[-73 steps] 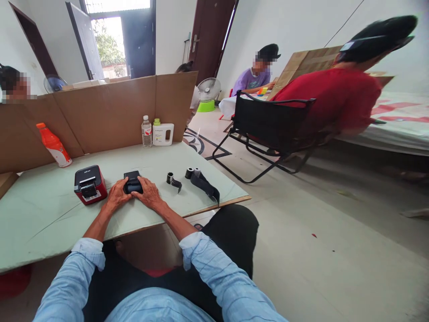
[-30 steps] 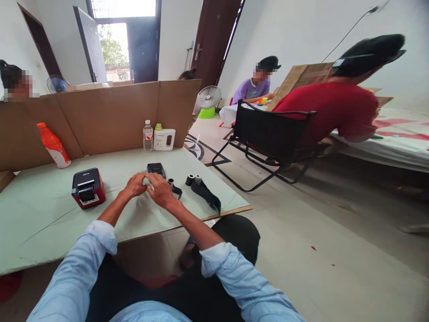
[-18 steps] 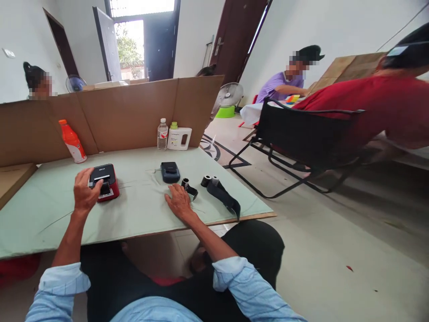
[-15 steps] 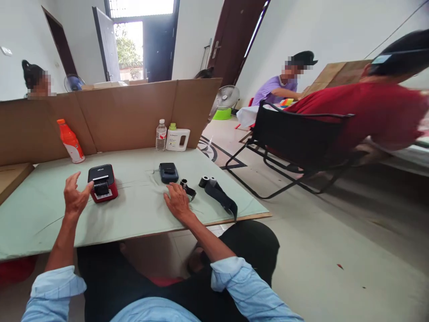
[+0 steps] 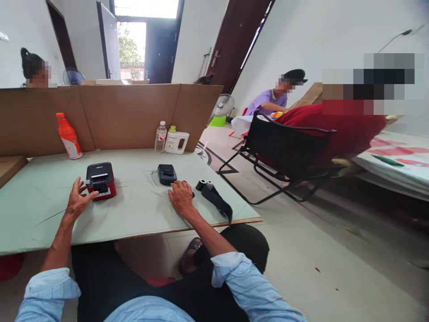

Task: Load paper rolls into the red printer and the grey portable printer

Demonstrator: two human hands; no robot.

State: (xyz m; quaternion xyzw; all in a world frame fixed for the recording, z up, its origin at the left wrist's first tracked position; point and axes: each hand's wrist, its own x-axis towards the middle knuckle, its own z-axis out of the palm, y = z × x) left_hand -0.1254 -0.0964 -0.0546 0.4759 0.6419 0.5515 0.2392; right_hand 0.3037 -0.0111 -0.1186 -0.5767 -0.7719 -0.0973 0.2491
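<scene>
while the left hand [image 5: 76, 203] spreads wide by the near left corner of the printer [image 5: 103, 171], the right hand [image 5: 181, 197], well right of it, curls over a mostly hidden black piece [image 5: 193, 195], its hold impossible to tell. behind the printer stands an orange bottle [image 5: 69, 137]; right of the printer lie a dark device [image 5: 166, 175] and a long strip [image 5: 215, 200]. the printer is red-sided, black-topped.

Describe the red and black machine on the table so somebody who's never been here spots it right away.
Find the pale green table with the cardboard panel along its far side. On it, beside the left hand, sits the boxy machine with a black top. Its red sides and larger bulk set it apart from the small dark device near the right hand.
</scene>
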